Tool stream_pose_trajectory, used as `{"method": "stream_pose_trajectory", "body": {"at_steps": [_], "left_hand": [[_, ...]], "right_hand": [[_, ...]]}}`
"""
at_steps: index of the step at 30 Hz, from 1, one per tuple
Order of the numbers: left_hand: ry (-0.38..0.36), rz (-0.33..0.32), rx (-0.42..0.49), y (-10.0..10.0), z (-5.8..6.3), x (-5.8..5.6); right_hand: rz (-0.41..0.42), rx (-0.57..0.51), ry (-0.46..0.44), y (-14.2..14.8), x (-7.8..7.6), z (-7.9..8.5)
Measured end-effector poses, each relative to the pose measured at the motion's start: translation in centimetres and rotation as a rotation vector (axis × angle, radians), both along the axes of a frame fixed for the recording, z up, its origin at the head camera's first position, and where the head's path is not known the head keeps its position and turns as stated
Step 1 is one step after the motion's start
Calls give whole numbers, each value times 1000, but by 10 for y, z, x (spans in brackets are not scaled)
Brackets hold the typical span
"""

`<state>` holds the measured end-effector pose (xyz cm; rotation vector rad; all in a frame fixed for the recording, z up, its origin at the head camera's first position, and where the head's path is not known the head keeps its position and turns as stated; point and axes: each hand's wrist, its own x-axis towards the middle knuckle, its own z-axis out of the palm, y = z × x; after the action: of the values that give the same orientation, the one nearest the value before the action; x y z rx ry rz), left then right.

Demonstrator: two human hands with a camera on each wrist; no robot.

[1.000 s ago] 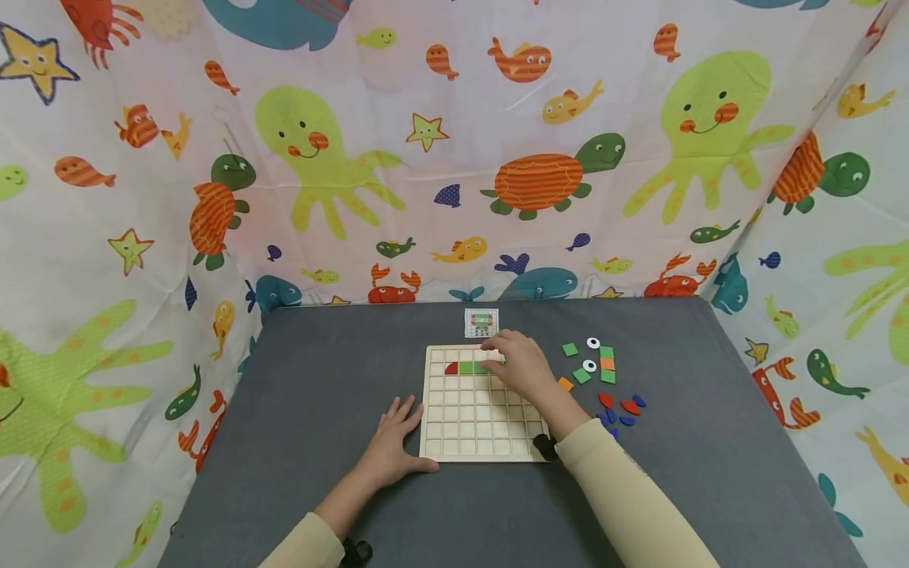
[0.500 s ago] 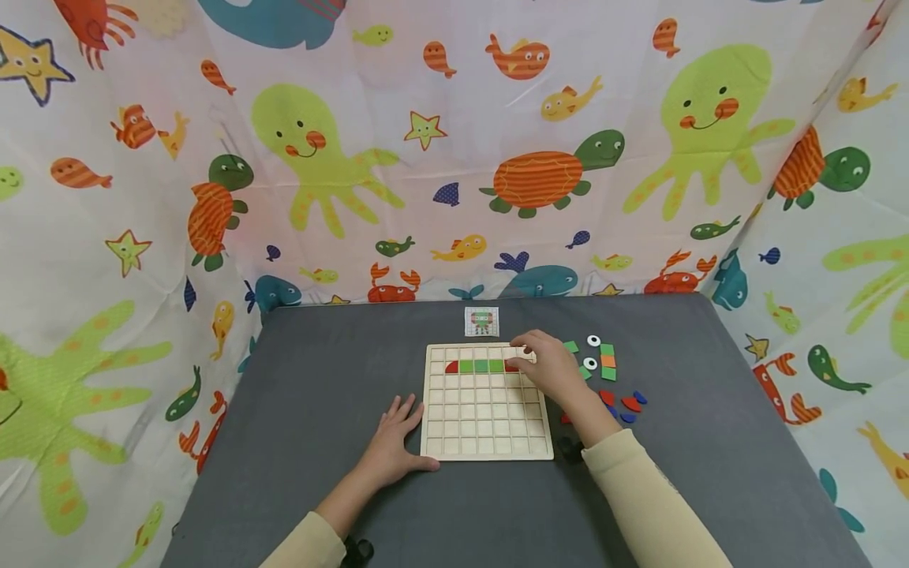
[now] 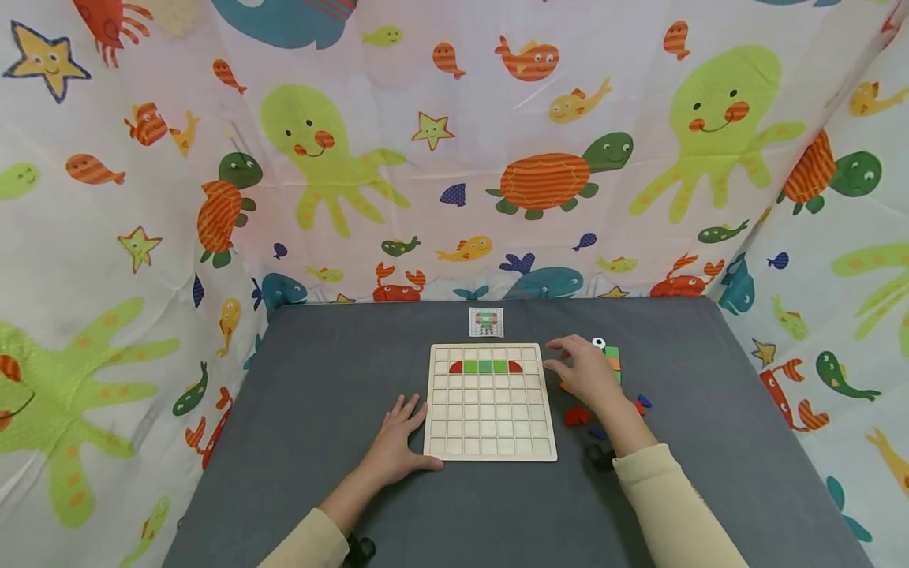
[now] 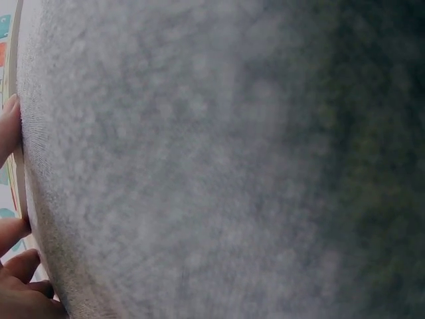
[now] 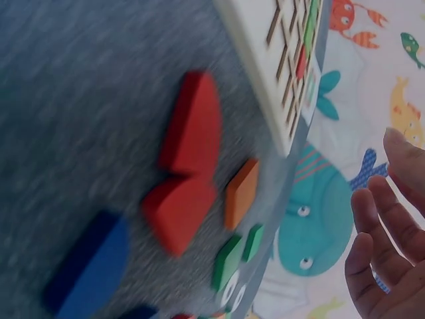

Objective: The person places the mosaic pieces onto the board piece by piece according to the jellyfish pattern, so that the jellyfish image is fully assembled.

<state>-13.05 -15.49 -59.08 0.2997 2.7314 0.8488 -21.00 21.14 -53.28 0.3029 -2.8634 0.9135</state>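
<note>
A wooden grid board [image 3: 490, 418] lies on the grey table. Near its top runs a row of green square tiles [image 3: 485, 367] with a rounded red tile [image 3: 456, 368] at the left end and a second at the right. My left hand [image 3: 398, 448] rests against the board's left edge, fingers spread, thumb at the near left corner. Just right of the board hovers my right hand [image 3: 588, 377], fingers loosely bent and nothing between them. Beneath it, in the right wrist view, lie red pieces [image 5: 191, 129], an orange square tile [image 5: 241, 193], green tiles [image 5: 228, 261] and a blue piece [image 5: 89, 262].
A small picture card [image 3: 486, 322] lies behind the board. White rings [image 3: 599, 343] and more loose tiles are partly hidden by the right hand. A sea-animal curtain [image 3: 454, 158] stands behind the grey table [image 3: 341, 363].
My right hand has moved right, off the board and over the loose pieces. The right-end red tile now sits uncovered in the row. My left hand stays at the board's edge.
</note>
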Motion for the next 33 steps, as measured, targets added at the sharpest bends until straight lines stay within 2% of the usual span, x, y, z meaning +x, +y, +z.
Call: {"method": "stream_pose_trajectory", "body": {"at_steps": [5, 15, 26, 33], "left_hand": [[-16, 5, 7, 1, 1, -1], [-6, 5, 6, -1, -2, 0], [-10, -4, 0, 0, -2, 1], [-12, 3, 4, -1, -1, 0]], "right_hand": [[-25, 10, -25, 16, 4, -5], [-63, 10, -1, 45, 8, -11], [-125, 24, -57, 75, 15, -16], [-119, 32, -96, 88, 14, -17]]}}
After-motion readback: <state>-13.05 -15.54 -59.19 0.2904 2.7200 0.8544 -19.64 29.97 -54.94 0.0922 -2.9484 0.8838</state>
